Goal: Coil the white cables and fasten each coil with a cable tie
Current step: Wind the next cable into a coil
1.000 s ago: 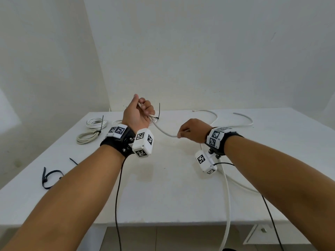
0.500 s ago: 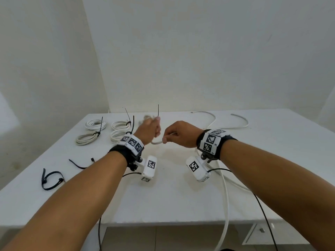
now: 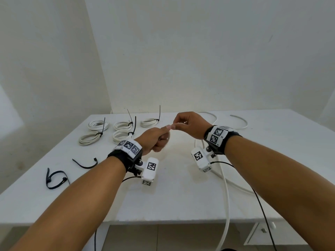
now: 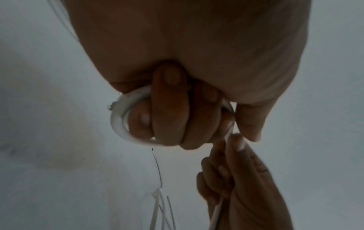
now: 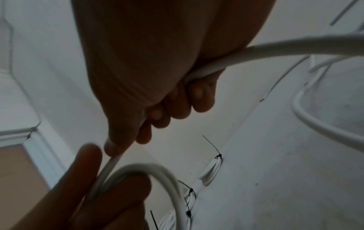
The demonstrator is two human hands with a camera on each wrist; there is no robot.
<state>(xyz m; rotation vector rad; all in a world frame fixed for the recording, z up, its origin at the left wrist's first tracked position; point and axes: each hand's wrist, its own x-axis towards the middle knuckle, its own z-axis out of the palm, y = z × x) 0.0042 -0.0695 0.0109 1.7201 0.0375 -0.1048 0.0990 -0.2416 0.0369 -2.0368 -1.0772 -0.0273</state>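
Note:
My left hand [image 3: 159, 138] hovers over the middle of the white table [image 3: 172, 200], fingers curled round a small loop of white cable [image 4: 120, 123]. Just to its right my right hand [image 3: 188, 124] pinches the same cable [image 5: 275, 48] between thumb and fingers, and the fingertips of the two hands nearly touch. In the right wrist view the loop [image 5: 157, 171] curves over my left hand [image 5: 88, 194]. From my right hand the cable's free length [image 3: 226, 196] trails across the table and hangs over the front edge.
Several tied white coils [image 3: 98, 125] with black ties sticking up lie at the back left. Two loose black cable ties [image 3: 85, 164] [image 3: 54, 180] lie at the left. Another loose white cable [image 3: 241, 122] curves at the back right. Thin black sensor leads hang from both wrists.
My left hand has come down from its raised position and turned over toward the right hand. The two hands have closed together, and the span of cable between them has shortened into a loop.

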